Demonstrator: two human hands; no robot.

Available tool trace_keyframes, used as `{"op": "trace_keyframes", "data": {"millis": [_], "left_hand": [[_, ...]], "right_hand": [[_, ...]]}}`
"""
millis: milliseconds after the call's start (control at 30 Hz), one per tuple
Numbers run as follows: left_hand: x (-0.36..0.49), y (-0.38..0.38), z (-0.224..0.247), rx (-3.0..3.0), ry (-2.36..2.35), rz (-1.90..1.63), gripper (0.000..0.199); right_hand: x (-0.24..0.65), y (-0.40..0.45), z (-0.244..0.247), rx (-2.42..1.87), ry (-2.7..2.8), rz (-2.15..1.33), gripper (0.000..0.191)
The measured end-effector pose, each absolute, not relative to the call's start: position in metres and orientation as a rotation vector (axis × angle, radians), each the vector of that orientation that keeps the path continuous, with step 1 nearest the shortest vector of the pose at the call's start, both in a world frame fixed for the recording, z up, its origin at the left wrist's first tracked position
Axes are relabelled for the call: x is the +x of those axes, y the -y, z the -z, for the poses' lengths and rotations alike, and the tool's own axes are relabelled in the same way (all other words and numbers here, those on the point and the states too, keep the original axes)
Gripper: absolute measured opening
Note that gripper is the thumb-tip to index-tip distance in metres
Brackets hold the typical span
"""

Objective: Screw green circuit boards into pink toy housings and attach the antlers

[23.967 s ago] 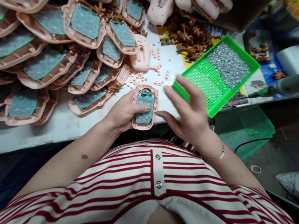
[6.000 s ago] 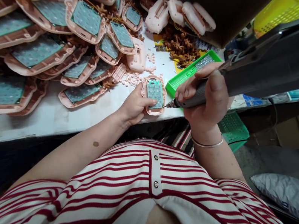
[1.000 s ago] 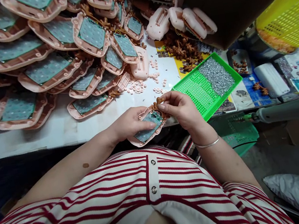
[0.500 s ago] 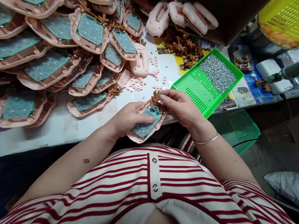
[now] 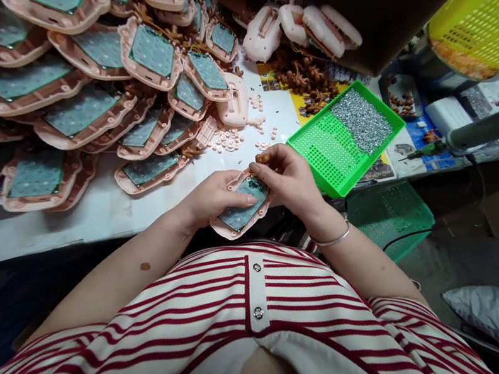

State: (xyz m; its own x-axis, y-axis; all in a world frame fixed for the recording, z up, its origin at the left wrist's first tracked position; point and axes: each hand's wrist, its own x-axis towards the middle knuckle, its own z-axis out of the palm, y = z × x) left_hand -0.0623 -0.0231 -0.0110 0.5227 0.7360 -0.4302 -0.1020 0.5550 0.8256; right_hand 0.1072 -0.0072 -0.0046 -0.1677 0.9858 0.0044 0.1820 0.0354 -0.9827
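My left hand [image 5: 214, 199] is closed on a pink plastic shell half [image 5: 227, 231], its thumb lying flat over the green circuit board [image 5: 241, 210] inside. The shell is tilted, open face up, near the table's front edge. At its upper right end my right hand [image 5: 294, 181] pinches a small brown figure-shaped plastic piece [image 5: 262, 158], mostly covered by the fingers. My right fingertips touch the shell's rim there and hide that corner of the board.
Stacked pink shells with boards [image 5: 37, 178] fill the left. A green basket of screws [image 5: 399, 122] stands right of my hands. Beyond lie brown pieces [image 5: 308, 78] and small pink parts [image 5: 227, 141]. An electric screwdriver [image 5: 484, 130] hangs over the table's right side, near a yellow basket [image 5: 479, 14].
My right hand has moved slightly left and turned over the shell's upper corner, covering more of the brown piece. The screwdriver has swung left and down. My left hand keeps its hold.
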Motion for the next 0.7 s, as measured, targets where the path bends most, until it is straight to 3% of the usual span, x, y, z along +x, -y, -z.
{"op": "trace_keyframes", "data": {"millis": [100,267,400,700], "left_hand": [[-0.060,0.023,0.012,0.877,-0.950,-0.623,0.032],[-0.064,0.024,0.014,0.938,-0.844,-0.580,0.036],[-0.066,0.026,0.014,0.915,-0.801,-0.598,0.036],[-0.069,0.023,0.011,0.771,-0.778,-0.604,0.034]], "right_hand": [[0.107,0.011,0.004,-1.286,1.664,-0.902,0.012],[0.106,0.010,0.002,-1.245,1.304,-1.381,0.033],[0.104,0.007,0.000,-1.226,1.148,-1.553,0.047],[0.121,0.015,0.000,-1.256,0.954,-1.722,0.051]]}}
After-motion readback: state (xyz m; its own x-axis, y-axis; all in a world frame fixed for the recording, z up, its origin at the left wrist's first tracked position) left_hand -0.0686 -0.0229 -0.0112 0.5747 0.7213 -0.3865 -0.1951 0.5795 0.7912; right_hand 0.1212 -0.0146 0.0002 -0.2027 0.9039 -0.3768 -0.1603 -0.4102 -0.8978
